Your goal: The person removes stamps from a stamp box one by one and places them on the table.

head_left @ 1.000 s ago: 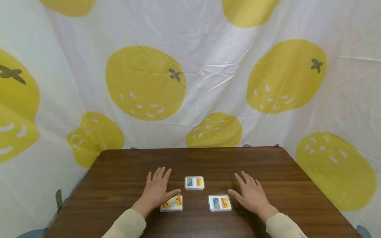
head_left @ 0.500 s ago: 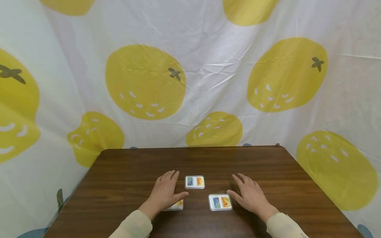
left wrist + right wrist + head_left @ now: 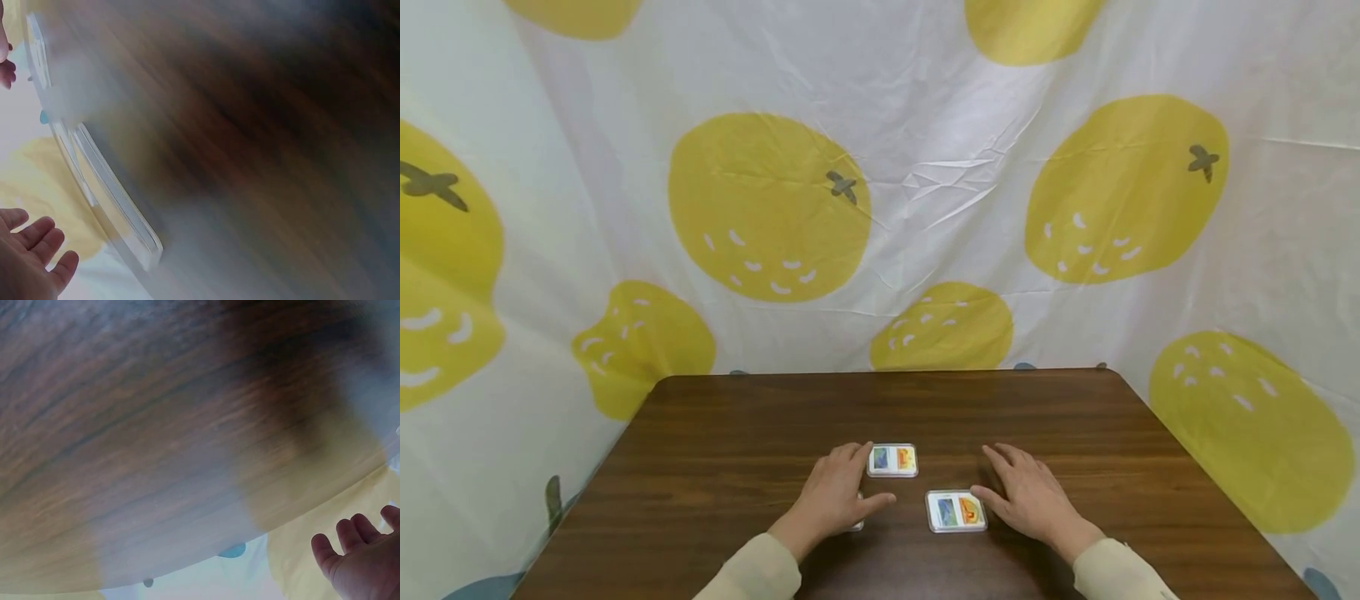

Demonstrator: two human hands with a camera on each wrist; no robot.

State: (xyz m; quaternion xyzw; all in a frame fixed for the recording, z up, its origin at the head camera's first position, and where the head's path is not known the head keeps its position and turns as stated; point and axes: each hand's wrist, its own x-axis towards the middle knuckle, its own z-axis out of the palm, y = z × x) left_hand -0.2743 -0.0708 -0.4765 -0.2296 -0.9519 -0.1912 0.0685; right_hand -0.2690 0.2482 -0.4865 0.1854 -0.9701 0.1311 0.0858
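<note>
Three flat, clear-edged rectangular cases with printed pictures lie on the brown wooden table (image 3: 745, 425). My left hand (image 3: 831, 496), palm down with fingers extended, is over the near-left case (image 3: 858, 526) and covers nearly all of it in the head view. Its index fingertip meets the left edge of the far case (image 3: 892, 460) in this view. My right hand (image 3: 1030, 498) is spread beside the near-right case (image 3: 956, 511), its thumb overlapping that case's right edge. In the left wrist view, the left hand's fingers (image 3: 47, 240) are apart from a case (image 3: 119, 200). In the right wrist view, the right hand (image 3: 369, 569) holds nothing.
A white cloth (image 3: 940, 108) printed with big yellow fruits hangs behind the table and along both sides. The table's far edge (image 3: 887, 372) runs close to the cloth.
My left hand has slid to the right and slightly nearer, covering more of the near-left case. My right hand has barely shifted. The cases stay in their places.
</note>
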